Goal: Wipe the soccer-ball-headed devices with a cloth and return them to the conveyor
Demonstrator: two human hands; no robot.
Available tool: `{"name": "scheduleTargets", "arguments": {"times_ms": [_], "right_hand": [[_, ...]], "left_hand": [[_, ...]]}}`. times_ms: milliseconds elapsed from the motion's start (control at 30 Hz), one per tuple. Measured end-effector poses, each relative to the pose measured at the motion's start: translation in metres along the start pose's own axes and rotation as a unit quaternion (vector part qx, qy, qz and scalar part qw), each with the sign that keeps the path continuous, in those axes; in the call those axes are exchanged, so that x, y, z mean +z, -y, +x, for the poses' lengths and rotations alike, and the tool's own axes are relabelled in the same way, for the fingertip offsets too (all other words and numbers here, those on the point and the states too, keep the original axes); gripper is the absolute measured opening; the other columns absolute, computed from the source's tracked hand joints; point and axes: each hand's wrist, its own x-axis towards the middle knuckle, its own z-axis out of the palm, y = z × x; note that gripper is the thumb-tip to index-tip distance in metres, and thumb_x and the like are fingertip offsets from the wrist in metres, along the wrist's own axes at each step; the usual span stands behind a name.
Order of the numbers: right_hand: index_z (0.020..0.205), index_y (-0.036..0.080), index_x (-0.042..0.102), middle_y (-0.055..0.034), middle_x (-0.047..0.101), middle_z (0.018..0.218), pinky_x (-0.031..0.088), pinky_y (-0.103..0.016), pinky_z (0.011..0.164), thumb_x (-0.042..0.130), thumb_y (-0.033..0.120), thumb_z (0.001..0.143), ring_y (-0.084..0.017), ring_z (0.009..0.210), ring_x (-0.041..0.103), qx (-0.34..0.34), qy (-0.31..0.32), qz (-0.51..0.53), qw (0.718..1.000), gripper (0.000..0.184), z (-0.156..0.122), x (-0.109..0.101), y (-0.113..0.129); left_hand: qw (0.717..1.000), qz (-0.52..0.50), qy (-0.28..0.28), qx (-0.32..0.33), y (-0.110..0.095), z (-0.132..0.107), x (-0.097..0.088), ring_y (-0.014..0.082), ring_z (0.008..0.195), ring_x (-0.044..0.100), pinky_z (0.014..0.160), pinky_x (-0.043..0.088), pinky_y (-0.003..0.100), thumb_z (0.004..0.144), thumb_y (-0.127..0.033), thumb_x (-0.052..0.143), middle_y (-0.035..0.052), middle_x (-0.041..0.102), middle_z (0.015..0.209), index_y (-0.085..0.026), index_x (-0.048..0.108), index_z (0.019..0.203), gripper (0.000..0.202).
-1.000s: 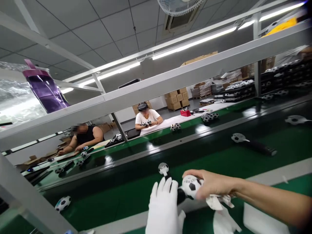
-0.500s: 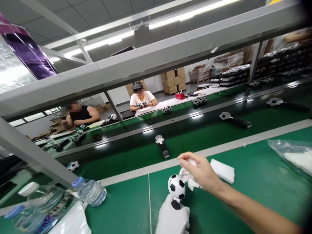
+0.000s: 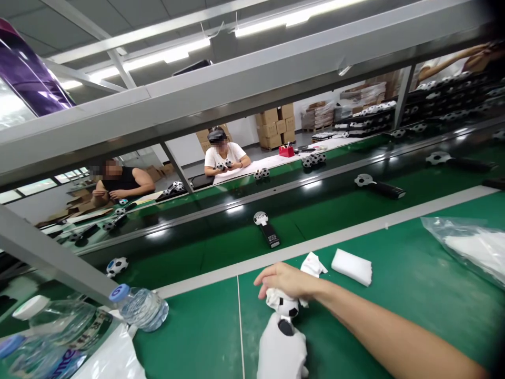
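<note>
My left hand (image 3: 282,352), in a white glove, is closed round the black handle of a soccer-ball-headed gadget (image 3: 286,310) and holds it upright near the bottom middle. My bare right hand (image 3: 284,280) lies over the top of the ball head and presses a white cloth (image 3: 313,265) onto it; its fingers curl around the ball. Most of the ball head is hidden under the cloth and fingers.
A folded white pad (image 3: 352,267) lies on the green bench (image 3: 394,284) to the right, and a plastic bag (image 3: 469,247) further right. Water bottles (image 3: 138,308) stand at left. Similar gadgets (image 3: 266,227) ride the dark conveyor. Two people sit across it.
My view dropped from the ceiling to the bench. The gadget came down from over the conveyor to the bench, and my right hand lowered the cloth onto the ball head.
</note>
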Motion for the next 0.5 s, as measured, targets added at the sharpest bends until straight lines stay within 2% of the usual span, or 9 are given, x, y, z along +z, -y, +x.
{"name": "scheduleTargets", "arguments": {"times_ms": [67, 100, 200, 300, 367, 433, 500], "right_hand": [[0.102, 0.015, 0.065, -0.0047, 0.073, 0.083, 0.047, -0.026, 0.058, 0.036, 0.025, 0.087, -0.018, 0.068, 0.065, 0.011, 0.017, 0.016, 1.000, 0.034, 0.005, -0.003, -0.003], [0.104, 0.014, 0.064, -0.0055, 0.073, 0.085, 0.048, -0.027, 0.060, 0.034, 0.025, 0.087, -0.019, 0.071, 0.066, 0.013, 0.008, 0.014, 1.000, 0.036, 0.004, -0.002, -0.004], [0.110, 0.017, 0.061, -0.0082, 0.070, 0.099, 0.043, -0.034, 0.080, 0.037, 0.023, 0.086, -0.024, 0.093, 0.061, 0.001, -0.063, -0.033, 0.997, 0.035, -0.007, 0.012, -0.003], [0.104, 0.018, 0.064, -0.0113, 0.068, 0.099, 0.036, -0.041, 0.086, 0.043, 0.015, 0.079, -0.029, 0.099, 0.057, -0.043, -0.095, -0.167, 0.980, 0.033, -0.018, 0.026, 0.003], [0.103, 0.017, 0.065, -0.0136, 0.068, 0.098, 0.035, -0.044, 0.085, 0.044, 0.013, 0.077, -0.032, 0.098, 0.057, -0.047, -0.061, -0.188, 0.979, 0.034, -0.019, 0.024, 0.008], [0.103, 0.017, 0.065, -0.0132, 0.069, 0.097, 0.036, -0.044, 0.087, 0.043, 0.015, 0.078, -0.031, 0.099, 0.057, -0.025, -0.003, -0.123, 0.992, 0.034, -0.014, 0.012, 0.010], [0.100, 0.019, 0.067, -0.0088, 0.071, 0.090, 0.042, -0.037, 0.081, 0.042, 0.019, 0.080, -0.026, 0.091, 0.062, -0.006, 0.063, -0.049, 0.997, 0.032, -0.006, -0.005, 0.008]], "left_hand": [[1.000, 0.003, -0.004, -0.005, 0.002, 0.000, -0.001, 0.0120, 0.076, 0.058, 0.065, 0.051, 0.027, 0.088, -0.031, 0.052, 0.0046, 0.059, 0.094, -0.014, 0.056, 0.103, 0.024], [1.000, 0.003, -0.005, -0.006, 0.002, 0.000, -0.002, 0.0114, 0.074, 0.058, 0.063, 0.051, 0.026, 0.088, -0.032, 0.052, 0.0043, 0.059, 0.092, -0.014, 0.056, 0.103, 0.024], [1.000, -0.004, -0.005, -0.008, 0.003, 0.002, -0.003, 0.0102, 0.070, 0.057, 0.060, 0.050, 0.025, 0.088, -0.032, 0.051, 0.0036, 0.059, 0.089, -0.013, 0.056, 0.101, 0.024], [1.000, -0.019, -0.002, -0.011, 0.003, 0.003, -0.004, 0.0109, 0.072, 0.057, 0.063, 0.051, 0.026, 0.088, -0.033, 0.051, 0.0042, 0.060, 0.091, -0.013, 0.057, 0.100, 0.024], [0.999, -0.031, 0.004, -0.017, 0.003, 0.004, -0.004, 0.0111, 0.073, 0.058, 0.064, 0.051, 0.026, 0.088, -0.033, 0.050, 0.0042, 0.060, 0.091, -0.014, 0.057, 0.100, 0.023], [0.999, -0.044, 0.017, -0.026, 0.003, 0.003, -0.003, 0.0110, 0.072, 0.058, 0.063, 0.051, 0.026, 0.088, -0.033, 0.051, 0.0039, 0.060, 0.090, -0.013, 0.057, 0.100, 0.024], [0.997, -0.061, 0.038, -0.034, 0.002, 0.002, -0.003, 0.0107, 0.071, 0.058, 0.062, 0.051, 0.026, 0.088, -0.033, 0.051, 0.0036, 0.060, 0.089, -0.013, 0.057, 0.100, 0.024]]}}
